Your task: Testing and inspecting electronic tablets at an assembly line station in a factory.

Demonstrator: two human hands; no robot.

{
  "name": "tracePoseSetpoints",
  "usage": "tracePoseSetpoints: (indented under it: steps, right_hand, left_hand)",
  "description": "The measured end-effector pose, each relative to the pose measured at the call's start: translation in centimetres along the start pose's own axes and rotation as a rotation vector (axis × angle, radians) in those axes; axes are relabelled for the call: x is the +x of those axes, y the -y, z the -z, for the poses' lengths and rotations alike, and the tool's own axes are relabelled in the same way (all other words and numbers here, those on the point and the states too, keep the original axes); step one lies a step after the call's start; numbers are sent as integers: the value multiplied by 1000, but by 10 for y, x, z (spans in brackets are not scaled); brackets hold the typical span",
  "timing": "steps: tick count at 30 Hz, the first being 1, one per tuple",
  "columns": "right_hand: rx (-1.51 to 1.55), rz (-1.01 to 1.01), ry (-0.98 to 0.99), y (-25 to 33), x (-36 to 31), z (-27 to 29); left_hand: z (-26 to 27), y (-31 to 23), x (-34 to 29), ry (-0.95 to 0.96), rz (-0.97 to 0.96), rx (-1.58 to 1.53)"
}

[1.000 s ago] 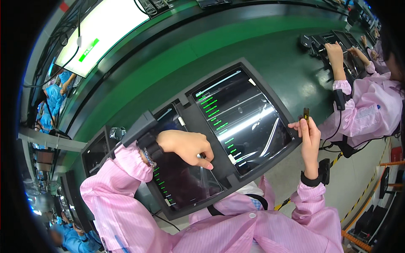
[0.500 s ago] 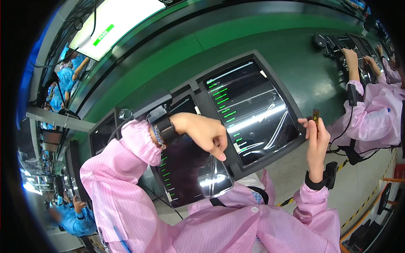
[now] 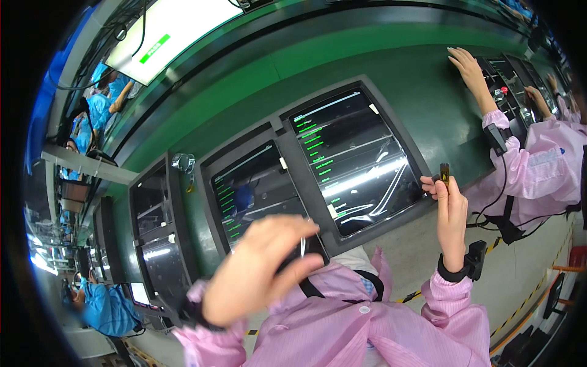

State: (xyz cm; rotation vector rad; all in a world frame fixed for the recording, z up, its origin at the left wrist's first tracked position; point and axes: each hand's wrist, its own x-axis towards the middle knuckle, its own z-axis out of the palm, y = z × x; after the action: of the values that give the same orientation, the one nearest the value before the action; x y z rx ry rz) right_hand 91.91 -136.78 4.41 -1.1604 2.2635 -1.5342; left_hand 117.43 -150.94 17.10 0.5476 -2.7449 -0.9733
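Two tablets with dark screens and green text lines lie side by side in a black tray (image 3: 286, 136). Over the near end of the left tablet (image 3: 254, 189) is my left hand (image 3: 260, 269), blurred by motion. Its thumb stands apart from the fingers and nothing shows in its grip. The hand hides that tablet's near edge, so I cannot tell whether it touches it. Beside the near right corner of the right tablet (image 3: 361, 159), my right hand (image 3: 451, 208) pinches a small black-and-yellow piece (image 3: 444, 174) upright between its fingers.
More trayed tablets (image 3: 156, 205) stand at the left, next to a small clear item (image 3: 183, 162). A bright monitor (image 3: 177, 33) hangs at the far left. On the right, a pink-sleeved co-worker's hand (image 3: 469, 70) reaches over other devices. Blue-clad people (image 3: 110, 309) work at the left.
My left hand has swung back toward me and its fingers have opened out, uncovering the left tablet's upper part. My right hand keeps the small piece. The co-worker's hand has lifted.
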Motion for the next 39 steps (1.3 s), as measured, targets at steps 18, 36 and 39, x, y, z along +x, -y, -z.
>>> tracePoseSetpoints:
  steps: [18,36,39]
  right_hand:
    - [-486,118,192,30,7,-26]
    - [355,-339,283,-15,42,-7]
    - [322,-383,341,-12,51,-3]
  left_hand:
    - [-118,26,31,-356,326,454]
    - [-120,21,33,-519,380,103]
    - [-120,22,31,-532,374,65]
